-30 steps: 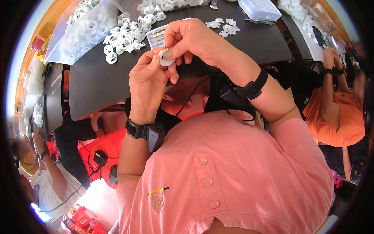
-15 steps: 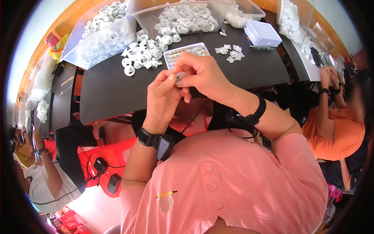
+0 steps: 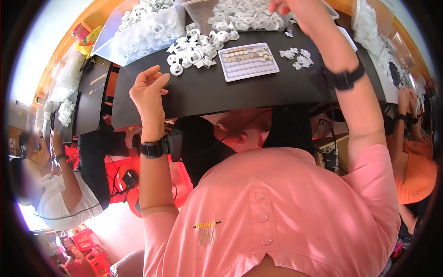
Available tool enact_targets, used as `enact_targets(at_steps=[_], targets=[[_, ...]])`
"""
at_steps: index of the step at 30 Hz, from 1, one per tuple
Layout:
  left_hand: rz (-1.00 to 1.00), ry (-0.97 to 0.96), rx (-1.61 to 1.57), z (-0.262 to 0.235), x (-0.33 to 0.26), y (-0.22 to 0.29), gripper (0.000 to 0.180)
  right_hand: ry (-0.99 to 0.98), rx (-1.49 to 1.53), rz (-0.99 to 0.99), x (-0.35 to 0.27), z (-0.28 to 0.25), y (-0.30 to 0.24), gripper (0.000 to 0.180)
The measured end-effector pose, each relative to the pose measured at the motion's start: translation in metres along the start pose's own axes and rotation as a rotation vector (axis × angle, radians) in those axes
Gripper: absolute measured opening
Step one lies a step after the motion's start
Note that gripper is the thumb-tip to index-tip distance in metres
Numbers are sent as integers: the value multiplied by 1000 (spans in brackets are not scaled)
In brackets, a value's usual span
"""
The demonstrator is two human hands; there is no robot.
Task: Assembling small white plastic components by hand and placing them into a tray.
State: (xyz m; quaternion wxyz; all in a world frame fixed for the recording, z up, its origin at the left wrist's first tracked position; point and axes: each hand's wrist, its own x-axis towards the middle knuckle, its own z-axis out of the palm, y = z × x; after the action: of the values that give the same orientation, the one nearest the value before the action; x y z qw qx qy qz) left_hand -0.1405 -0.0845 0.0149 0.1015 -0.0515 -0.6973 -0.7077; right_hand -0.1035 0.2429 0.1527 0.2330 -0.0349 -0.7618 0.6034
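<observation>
White parts (image 3: 247, 17), best pinched singly, lie near the blurred right hand (image 3: 301, 11), its grasp unclear; the left hand (image 3: 148, 91) curls loosely, fingers empty.

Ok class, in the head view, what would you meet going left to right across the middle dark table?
Left hand, heap of white parts, tray of round pieces, small white pieces, right forearm.

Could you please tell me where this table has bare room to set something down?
The dark table is bare between the left hand and the tray, and in front of the small white pieces. The back is crowded with clear bins and a pile of white parts.
</observation>
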Motion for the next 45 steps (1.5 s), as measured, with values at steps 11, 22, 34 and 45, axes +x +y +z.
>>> enact_targets(at_steps=[11, 22, 34, 45], targets=[[145, -53, 508, 20, 18, -14, 19, -290, 25, 116, -127, 22, 78, 8], [-98, -247, -80, 42, -17, 32, 11, -232, 163, 29, -130, 18, 87, 8], [-455, -587, -483, 76, -54, 32, 20, -391, 174, -52, -116, 50, 64, 11], [-374, -689, -627, 82, -71, 14, 41, -204, 418, 158, -132, 37, 67, 19]])
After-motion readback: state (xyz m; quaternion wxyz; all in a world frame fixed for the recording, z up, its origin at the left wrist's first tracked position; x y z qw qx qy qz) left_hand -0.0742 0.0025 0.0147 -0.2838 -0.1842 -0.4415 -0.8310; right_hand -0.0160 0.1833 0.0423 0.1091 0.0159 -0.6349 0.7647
